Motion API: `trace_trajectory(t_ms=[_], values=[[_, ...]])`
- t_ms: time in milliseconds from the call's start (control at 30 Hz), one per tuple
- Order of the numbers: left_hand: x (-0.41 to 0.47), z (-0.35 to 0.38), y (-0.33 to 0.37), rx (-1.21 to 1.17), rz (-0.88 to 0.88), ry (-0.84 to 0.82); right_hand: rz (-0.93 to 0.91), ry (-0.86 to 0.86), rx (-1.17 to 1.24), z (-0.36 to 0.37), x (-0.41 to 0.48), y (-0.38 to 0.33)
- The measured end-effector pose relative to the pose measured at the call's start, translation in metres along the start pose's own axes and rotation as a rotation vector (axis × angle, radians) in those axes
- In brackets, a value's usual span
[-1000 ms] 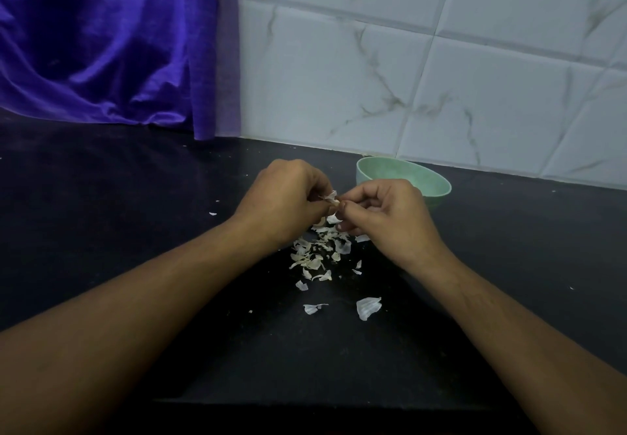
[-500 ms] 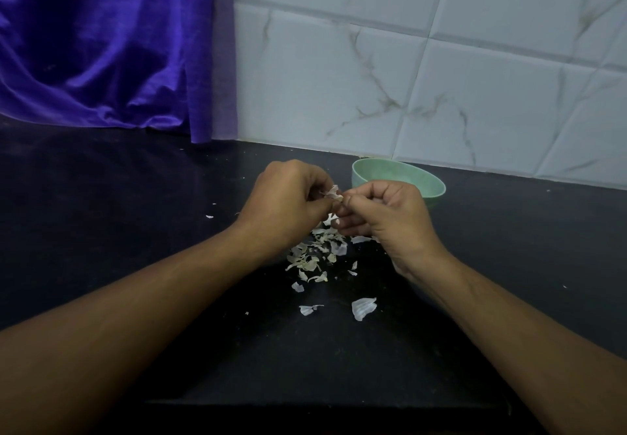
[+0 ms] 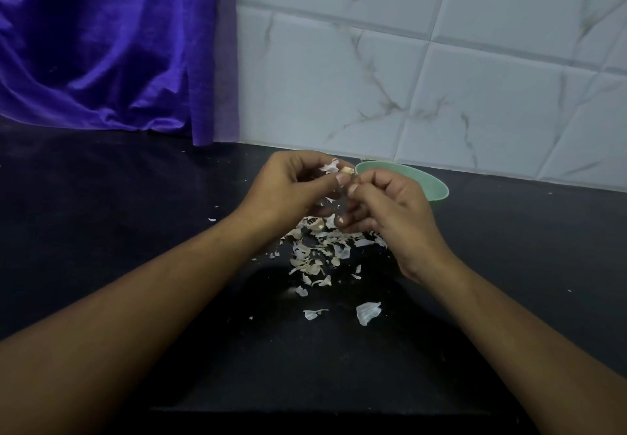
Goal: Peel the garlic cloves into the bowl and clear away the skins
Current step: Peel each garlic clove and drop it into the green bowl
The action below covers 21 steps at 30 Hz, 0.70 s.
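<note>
A black bench (image 3: 101,217) runs back to a white, grey-veined tiled wall (image 3: 441,78), and a purple curtain (image 3: 101,44) hangs over its back left corner. Near the back edge sits a pale green bowl (image 3: 438,187). Just in front of it the left hand (image 3: 288,187) pinches a garlic clove (image 3: 346,170) with a flap of skin loose, and the right hand (image 3: 390,207), fingers curled, pinches the same clove. Below them lies a heap of skins (image 3: 319,251), with one larger piece (image 3: 367,312) nearer the front edge. Wide dark surface spreads to either side of the forearms, dotted with stray flecks.
</note>
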<state>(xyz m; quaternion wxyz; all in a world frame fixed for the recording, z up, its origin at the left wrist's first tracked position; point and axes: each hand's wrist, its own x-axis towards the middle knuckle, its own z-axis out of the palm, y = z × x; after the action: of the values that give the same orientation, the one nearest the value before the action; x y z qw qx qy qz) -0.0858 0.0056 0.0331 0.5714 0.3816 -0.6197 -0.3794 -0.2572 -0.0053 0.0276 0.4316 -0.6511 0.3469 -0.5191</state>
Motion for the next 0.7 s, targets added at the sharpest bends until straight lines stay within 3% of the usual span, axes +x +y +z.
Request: trace_trajectory(t_ms=[300,433,700], values=[[0.002,-0.010,0.001,-0.018,-0.108,0.011,-0.065,-0.035,-0.132,-0.005,-0.002,0.005],[0.002,-0.011,-0.001,-0.004,-0.164,-0.023,-0.057,0.020,-0.065,-0.005,-0.002,0.003],[0.003,-0.011,-0.001,-0.001,-0.158,-0.041,0.032,-0.055,0.115,-0.003,-0.002,0.002]])
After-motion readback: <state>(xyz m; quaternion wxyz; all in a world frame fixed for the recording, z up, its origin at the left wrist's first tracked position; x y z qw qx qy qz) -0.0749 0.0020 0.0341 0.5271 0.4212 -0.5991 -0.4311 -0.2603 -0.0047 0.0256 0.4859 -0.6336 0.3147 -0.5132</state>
